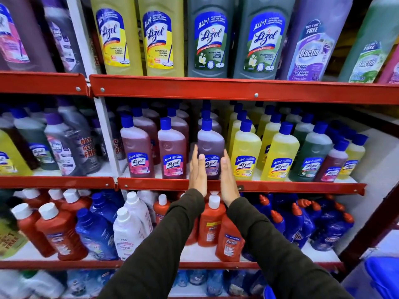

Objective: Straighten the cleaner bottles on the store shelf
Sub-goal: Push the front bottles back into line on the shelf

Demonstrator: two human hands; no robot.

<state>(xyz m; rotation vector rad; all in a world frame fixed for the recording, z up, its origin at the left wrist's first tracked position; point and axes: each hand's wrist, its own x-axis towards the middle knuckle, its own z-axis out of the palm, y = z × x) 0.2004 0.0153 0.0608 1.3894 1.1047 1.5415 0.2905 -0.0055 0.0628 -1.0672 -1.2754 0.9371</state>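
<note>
A purple cleaner bottle (210, 145) with a blue cap stands upright at the front of the middle shelf (280, 186). My left hand (197, 171) lies flat against its left side and my right hand (227, 178) flat against its right side, fingers straight, so the bottle is pressed between both palms. To its left stand two pink bottles (172, 152), to its right yellow bottles (245, 152), all upright with labels facing out. Further rows stand behind them.
Large yellow, green and purple bottles (207, 39) fill the top shelf. On the lower shelf, red bottles (210, 223), a white bottle (127, 231) and blue bottles (302, 225) stand leaning. A white upright post (105, 134) divides the shelving. A blue object (382, 275) sits at the bottom right.
</note>
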